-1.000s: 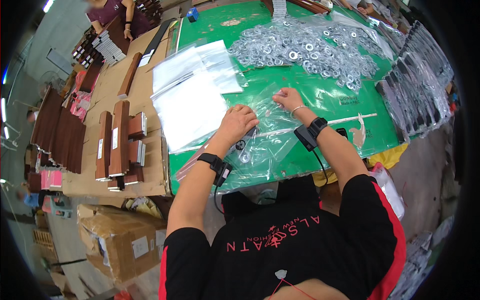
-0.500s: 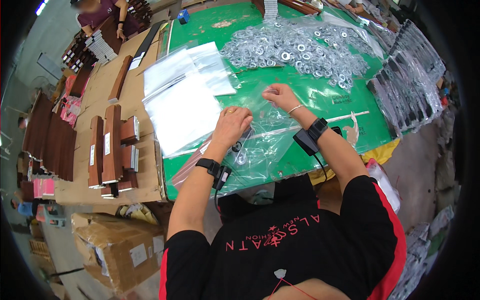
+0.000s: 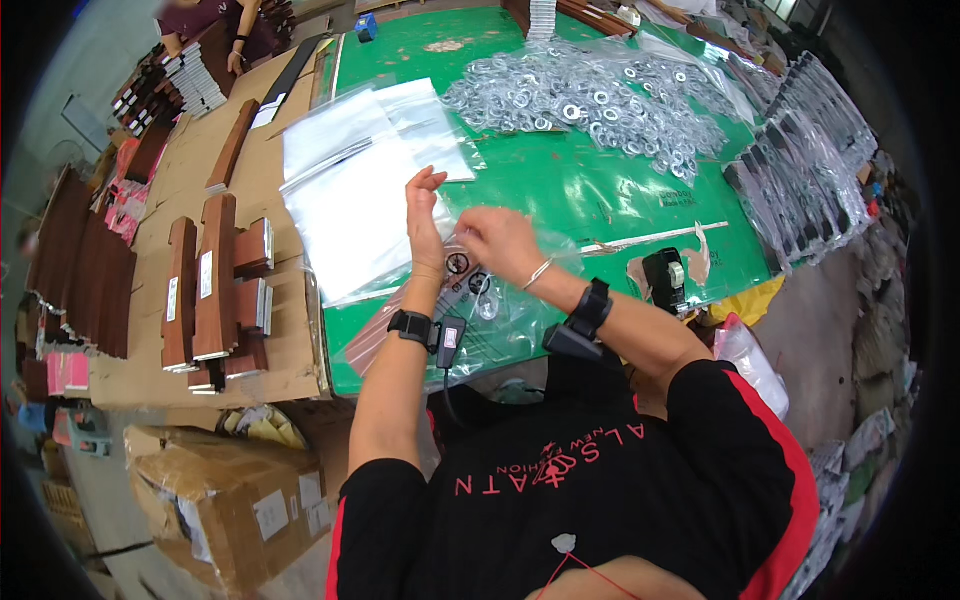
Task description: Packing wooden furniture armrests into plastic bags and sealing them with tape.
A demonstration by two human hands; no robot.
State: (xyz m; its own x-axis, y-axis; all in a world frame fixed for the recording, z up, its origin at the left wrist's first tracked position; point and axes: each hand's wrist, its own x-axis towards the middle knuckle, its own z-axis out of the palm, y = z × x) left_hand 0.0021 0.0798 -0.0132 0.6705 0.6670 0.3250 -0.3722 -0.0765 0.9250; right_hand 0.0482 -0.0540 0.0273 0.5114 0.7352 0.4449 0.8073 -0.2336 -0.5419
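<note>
A clear plastic bag (image 3: 520, 325) with dark round printed marks lies in front of me, at the near edge of the green table (image 3: 580, 190). A small clear packet with a ring-shaped piece (image 3: 487, 304) shows in or under it, and a reddish-brown strip (image 3: 372, 338) runs along its left part. My right hand (image 3: 503, 245) is closed in a pinch at the bag's upper edge. Just left of it, my left hand (image 3: 424, 225) is raised upright with its fingers stretched and the tips bent. No held thing shows in the left hand.
Stacked clear bags (image 3: 365, 215) lie left of centre. Beyond is a heap of small packets with grey rings (image 3: 590, 100). Wrapped bundles (image 3: 800, 180) stand at right, near a black tape dispenser (image 3: 664, 280). Brown wooden pieces (image 3: 215, 280) rest on cardboard at left. Another person (image 3: 215, 30) stands far left.
My right hand has moved left, close to my left hand, drawing in the bag's edge. My left hand has lifted off the bag and turned upright. The tape dispenser is now uncovered.
</note>
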